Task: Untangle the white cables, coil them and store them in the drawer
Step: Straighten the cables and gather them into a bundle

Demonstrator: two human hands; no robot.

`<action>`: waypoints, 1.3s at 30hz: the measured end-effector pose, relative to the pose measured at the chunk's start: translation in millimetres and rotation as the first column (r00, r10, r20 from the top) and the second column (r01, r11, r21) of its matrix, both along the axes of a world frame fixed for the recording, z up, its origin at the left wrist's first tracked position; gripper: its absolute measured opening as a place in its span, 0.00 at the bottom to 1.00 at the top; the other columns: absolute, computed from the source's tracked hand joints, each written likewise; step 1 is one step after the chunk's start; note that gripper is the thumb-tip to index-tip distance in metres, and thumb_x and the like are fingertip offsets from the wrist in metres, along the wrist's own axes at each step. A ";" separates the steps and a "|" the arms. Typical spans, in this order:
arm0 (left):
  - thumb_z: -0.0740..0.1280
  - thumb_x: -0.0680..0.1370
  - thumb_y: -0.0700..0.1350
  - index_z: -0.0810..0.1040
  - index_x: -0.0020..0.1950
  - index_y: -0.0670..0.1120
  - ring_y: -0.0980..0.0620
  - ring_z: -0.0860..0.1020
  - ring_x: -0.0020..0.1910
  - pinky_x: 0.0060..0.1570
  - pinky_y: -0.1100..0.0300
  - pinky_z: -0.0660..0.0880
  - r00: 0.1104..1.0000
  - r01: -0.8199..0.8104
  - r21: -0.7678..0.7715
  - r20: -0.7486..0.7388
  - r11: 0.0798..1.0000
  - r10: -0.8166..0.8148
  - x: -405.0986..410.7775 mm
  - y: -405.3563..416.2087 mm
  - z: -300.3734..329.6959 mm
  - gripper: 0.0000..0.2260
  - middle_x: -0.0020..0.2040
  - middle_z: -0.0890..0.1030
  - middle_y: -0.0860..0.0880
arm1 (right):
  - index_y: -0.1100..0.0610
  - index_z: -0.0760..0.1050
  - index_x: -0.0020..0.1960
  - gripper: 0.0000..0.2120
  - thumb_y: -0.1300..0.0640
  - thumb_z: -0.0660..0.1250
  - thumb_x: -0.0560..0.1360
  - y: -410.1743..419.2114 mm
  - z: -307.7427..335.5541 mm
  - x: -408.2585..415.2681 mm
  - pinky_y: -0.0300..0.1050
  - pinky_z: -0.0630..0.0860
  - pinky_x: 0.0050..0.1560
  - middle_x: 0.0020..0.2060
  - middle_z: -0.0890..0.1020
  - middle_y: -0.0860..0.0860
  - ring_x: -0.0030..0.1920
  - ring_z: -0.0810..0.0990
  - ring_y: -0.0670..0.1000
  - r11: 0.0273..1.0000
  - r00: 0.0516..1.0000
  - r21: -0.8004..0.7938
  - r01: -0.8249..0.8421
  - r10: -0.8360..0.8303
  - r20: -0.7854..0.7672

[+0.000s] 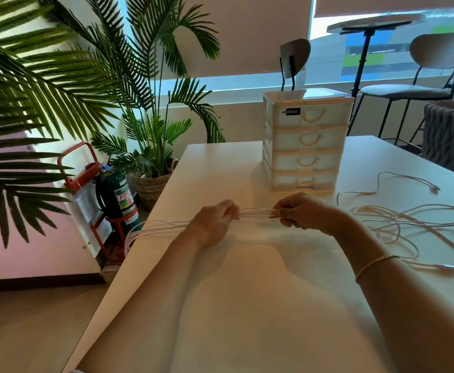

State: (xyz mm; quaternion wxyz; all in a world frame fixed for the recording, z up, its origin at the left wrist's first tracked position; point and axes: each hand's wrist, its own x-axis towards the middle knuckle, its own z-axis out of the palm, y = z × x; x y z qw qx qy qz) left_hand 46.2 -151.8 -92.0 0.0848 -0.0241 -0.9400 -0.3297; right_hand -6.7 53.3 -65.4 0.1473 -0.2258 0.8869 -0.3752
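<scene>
Cable bundle [255, 213]: several white strands are running side by side, pulled straight between the two hands, in front of the drawer unit [305, 141] and nearer the person.
Long axis: the strands are lying left to right, roughly parallel to the front face of the drawer unit.
Left hand [215, 220]: it is gripping the bundle with curled fingers; past it the strands are looping off the left table [220, 305] edge.
Right hand [300, 211]: it is pinching the other end of the straight span, fingers curled round the strands.
Loose cables [398, 224]: uncoiled loops are lying right of the drawer unit's front, trailing from the right hand's side.
Nearer hand: the right hand is sitting just in front of the drawer unit; the left is further off to its left.
Drawers: all four are appearing closed.
Step judged: coiling is under way; storing is not yet started.
Next move judged: one hand needs freeing to pull a drawer open.
</scene>
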 end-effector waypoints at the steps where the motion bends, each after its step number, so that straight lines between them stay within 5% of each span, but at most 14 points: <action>1: 0.56 0.81 0.49 0.75 0.52 0.44 0.44 0.76 0.55 0.54 0.56 0.69 1.000 0.002 -0.028 0.022 1.000 -0.001 1.7 0.1 1.6 0.12 0.53 0.80 0.44 | 0.61 0.80 0.47 0.11 0.57 0.61 0.78 -1.1 0.6 0.6 0.38 0.63 0.30 0.29 0.74 0.49 0.29 0.66 0.47 1.000 1.000 0.008 -0.004 0.005 -0.030; 7: 0.51 0.82 0.51 0.76 0.54 0.45 0.43 0.75 0.57 0.57 0.54 0.65 1.000 0.025 -0.404 -0.005 0.914 -0.030 2.2 20.3 12.8 0.16 0.56 0.80 0.45 | 0.57 0.80 0.44 0.09 0.58 0.62 0.77 -7.2 1.9 2.1 0.33 0.61 0.27 0.26 0.73 0.46 0.23 0.64 0.41 1.000 0.990 0.002 -0.002 0.002 -0.139; 11: 0.51 0.82 0.50 0.74 0.51 0.47 0.42 0.76 0.50 0.51 0.52 0.70 0.995 0.073 -0.235 0.081 0.969 -0.055 -0.3 29.4 7.6 0.14 0.52 0.80 0.43 | 0.59 0.78 0.46 0.09 0.58 0.60 0.78 -9.5 2.4 4.8 0.34 0.63 0.29 0.30 0.75 0.47 0.27 0.67 0.44 0.996 0.989 0.085 -0.024 0.036 -0.145; 16: 0.53 0.82 0.49 0.73 0.50 0.49 0.45 0.75 0.47 0.47 0.56 0.69 0.991 0.109 -0.219 0.101 0.970 -0.088 -0.2 23.7 6.1 0.10 0.52 0.79 0.44 | 0.59 0.76 0.46 0.11 0.56 0.57 0.80 -14.5 2.7 6.9 0.43 0.70 0.39 0.37 0.82 0.51 0.30 0.76 0.50 0.994 0.982 -0.048 -0.101 0.108 0.152; 24: 0.54 0.82 0.50 0.75 0.50 0.47 0.47 0.72 0.43 0.43 0.57 0.68 0.994 0.100 -0.223 0.057 0.970 -0.090 0.5 26.3 8.4 0.12 0.49 0.79 0.44 | 0.56 0.76 0.43 0.07 0.60 0.61 0.78 -17.0 4.2 7.2 0.40 0.75 0.36 0.39 0.83 0.50 0.32 0.80 0.48 0.995 0.994 -0.016 -0.099 0.099 0.038; 30: 0.55 0.81 0.49 0.75 0.54 0.46 0.40 0.76 0.49 0.45 0.54 0.71 1.000 0.001 -0.172 -0.019 0.985 -0.004 -1.8 23.0 5.2 0.11 0.49 0.80 0.41 | 0.57 0.77 0.44 0.13 0.55 0.57 0.80 -17.5 7.1 10.3 0.38 0.61 0.27 0.29 0.73 0.49 0.25 0.65 0.46 0.988 0.989 0.128 -0.084 0.067 0.130; 35: 0.57 0.81 0.49 0.73 0.44 0.52 0.49 0.71 0.37 0.39 0.58 0.66 0.989 0.140 -0.106 0.059 0.985 -0.134 1.9 21.4 7.8 0.09 0.33 0.72 0.54 | 0.57 0.78 0.42 0.07 0.59 0.63 0.77 -11.8 5.0 5.5 0.35 0.61 0.24 0.30 0.78 0.50 0.25 0.65 0.45 0.997 0.995 -0.082 -0.003 0.011 0.097; 39: 0.57 0.81 0.50 0.75 0.45 0.49 0.48 0.72 0.36 0.40 0.58 0.67 0.992 0.120 -0.112 0.046 0.986 -0.116 1.2 17.7 7.4 0.10 0.34 0.74 0.50 | 0.55 0.79 0.42 0.06 0.59 0.65 0.76 -14.2 4.3 6.3 0.36 0.64 0.27 0.31 0.79 0.50 0.26 0.66 0.45 0.995 1.000 -0.099 -0.007 0.009 0.019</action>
